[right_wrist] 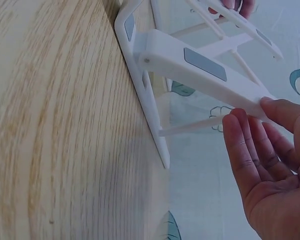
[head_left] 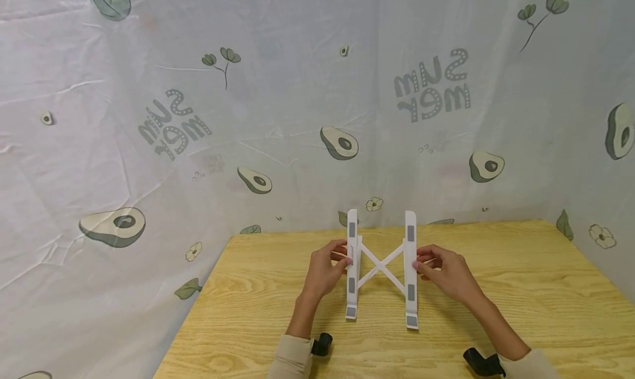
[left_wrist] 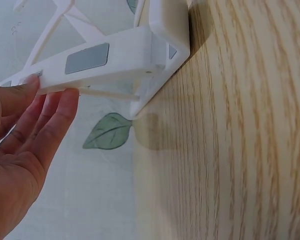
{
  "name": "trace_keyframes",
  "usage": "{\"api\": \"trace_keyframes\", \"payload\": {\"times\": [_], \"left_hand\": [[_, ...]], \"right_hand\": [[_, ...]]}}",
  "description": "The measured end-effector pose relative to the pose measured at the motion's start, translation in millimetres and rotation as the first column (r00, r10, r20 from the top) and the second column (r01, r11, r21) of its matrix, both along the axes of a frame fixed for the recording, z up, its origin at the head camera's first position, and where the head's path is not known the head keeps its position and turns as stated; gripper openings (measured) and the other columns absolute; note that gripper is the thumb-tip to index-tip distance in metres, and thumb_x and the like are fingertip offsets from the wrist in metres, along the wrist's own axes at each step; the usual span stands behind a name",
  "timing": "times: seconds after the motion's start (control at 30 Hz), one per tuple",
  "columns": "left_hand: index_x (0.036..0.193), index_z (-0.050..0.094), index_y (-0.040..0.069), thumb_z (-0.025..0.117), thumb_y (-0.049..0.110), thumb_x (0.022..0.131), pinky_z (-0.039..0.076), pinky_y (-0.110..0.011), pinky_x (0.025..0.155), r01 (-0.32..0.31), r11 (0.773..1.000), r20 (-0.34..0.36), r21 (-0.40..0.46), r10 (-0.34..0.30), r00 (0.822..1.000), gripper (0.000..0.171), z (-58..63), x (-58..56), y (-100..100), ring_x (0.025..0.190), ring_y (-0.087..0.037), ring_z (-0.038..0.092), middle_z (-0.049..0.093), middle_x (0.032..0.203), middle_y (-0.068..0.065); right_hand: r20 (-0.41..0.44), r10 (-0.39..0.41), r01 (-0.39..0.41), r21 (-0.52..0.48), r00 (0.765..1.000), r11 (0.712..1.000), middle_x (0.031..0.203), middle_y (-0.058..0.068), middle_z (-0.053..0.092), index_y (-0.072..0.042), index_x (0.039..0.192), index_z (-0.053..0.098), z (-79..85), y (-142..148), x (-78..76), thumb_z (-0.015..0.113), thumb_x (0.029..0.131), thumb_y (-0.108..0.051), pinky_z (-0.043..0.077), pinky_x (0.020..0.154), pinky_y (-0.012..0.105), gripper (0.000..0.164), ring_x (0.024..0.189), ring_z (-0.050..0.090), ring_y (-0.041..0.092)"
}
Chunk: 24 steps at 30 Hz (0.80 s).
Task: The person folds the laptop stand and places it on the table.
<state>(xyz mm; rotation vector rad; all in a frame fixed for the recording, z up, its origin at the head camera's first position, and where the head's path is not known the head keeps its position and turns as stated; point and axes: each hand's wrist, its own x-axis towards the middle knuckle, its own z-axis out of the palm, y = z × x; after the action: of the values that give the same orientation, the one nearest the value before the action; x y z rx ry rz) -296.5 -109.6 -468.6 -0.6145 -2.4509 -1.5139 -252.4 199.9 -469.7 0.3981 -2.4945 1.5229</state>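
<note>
A white folding laptop stand [head_left: 380, 266] stands spread on the wooden table, its two long rails joined by an X-shaped brace. Grey pads line the rails, and each front end has an upturned lip. My left hand [head_left: 324, 269] pinches the left rail near its middle, thumb on top and fingertips beneath, as the left wrist view shows. On the other side my right hand [head_left: 448, 271] grips the right rail between thumb and fingers. In the right wrist view the stand's base bar [right_wrist: 149, 107] lies along the tabletop, with the rail [right_wrist: 205, 70] sloping up from it.
The wood-grain table [head_left: 238, 324] reaches back to a pale curtain [head_left: 288, 92] printed with avocados, leaves and lettering. The curtain also hangs along the left and right sides. Black wrist-camera mounts [head_left: 482, 362] stick out from both beige sleeves.
</note>
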Motion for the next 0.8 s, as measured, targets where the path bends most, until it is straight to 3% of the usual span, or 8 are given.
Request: {"api": "trace_keyframes", "payload": {"times": [0.2,0.37,0.53,0.63,0.8], "left_hand": [[0.138,0.067,0.001,0.075,-0.005,0.096,0.065,-0.025,0.069,-0.007,1.0,-0.01,-0.003,0.007,1.0,0.043,-0.2,-1.2,0.8,0.099,-0.035,0.078,0.076,0.113,-0.021],[0.137,0.067,0.0,0.075,-0.006,0.096,0.068,-0.034,0.07,0.012,0.999,0.001,0.037,-0.012,1.0,0.043,-1.5,-0.6,1.8,0.098,-0.036,0.078,0.075,0.113,-0.022],[0.136,0.068,-0.001,0.076,-0.006,0.095,0.068,-0.035,0.07,0.015,0.999,-0.008,0.049,-0.014,1.0,0.042,-1.8,0.1,3.5,0.097,-0.037,0.078,0.076,0.111,-0.023],[0.136,0.068,-0.001,0.075,-0.006,0.095,0.068,-0.044,0.072,0.022,0.998,-0.01,0.065,-0.021,1.0,0.042,-2.3,-0.5,5.2,0.097,-0.039,0.078,0.075,0.111,-0.025],[0.137,0.068,-0.002,0.075,-0.006,0.096,0.068,-0.046,0.072,0.024,0.998,-0.022,0.061,-0.023,1.0,0.042,-2.9,0.1,7.9,0.097,-0.04,0.078,0.075,0.11,-0.025]], "right_hand": [[0.006,-0.008,0.008,-0.002,1.0,1.0,0.105,0.015,0.075,0.006,0.128,0.068,-0.1,-1.3,-1.5,0.075,0.102,-0.013,0.067,0.074,0.035,0.032,0.086,0.078,0.025],[0.005,-0.008,0.008,-0.008,1.0,1.0,0.104,0.016,0.074,0.006,0.127,0.067,-1.6,-2.7,-2.0,0.073,0.103,-0.012,0.067,0.076,0.036,0.031,0.085,0.078,0.024],[0.003,-0.006,0.006,-0.009,1.0,1.0,0.105,0.016,0.074,0.007,0.127,0.067,-2.6,-3.2,-1.3,0.073,0.103,-0.012,0.067,0.077,0.037,0.031,0.086,0.078,0.025],[-0.001,-0.008,0.008,0.0,1.0,1.0,0.105,0.015,0.074,0.006,0.128,0.067,-2.1,-3.0,-0.8,0.072,0.104,-0.014,0.067,0.077,0.036,0.032,0.087,0.078,0.024],[-0.013,-0.008,0.009,0.014,1.0,1.0,0.105,0.013,0.076,0.005,0.128,0.068,-1.4,-3.6,-0.3,0.073,0.104,-0.016,0.065,0.076,0.028,0.032,0.087,0.078,0.021]]}}
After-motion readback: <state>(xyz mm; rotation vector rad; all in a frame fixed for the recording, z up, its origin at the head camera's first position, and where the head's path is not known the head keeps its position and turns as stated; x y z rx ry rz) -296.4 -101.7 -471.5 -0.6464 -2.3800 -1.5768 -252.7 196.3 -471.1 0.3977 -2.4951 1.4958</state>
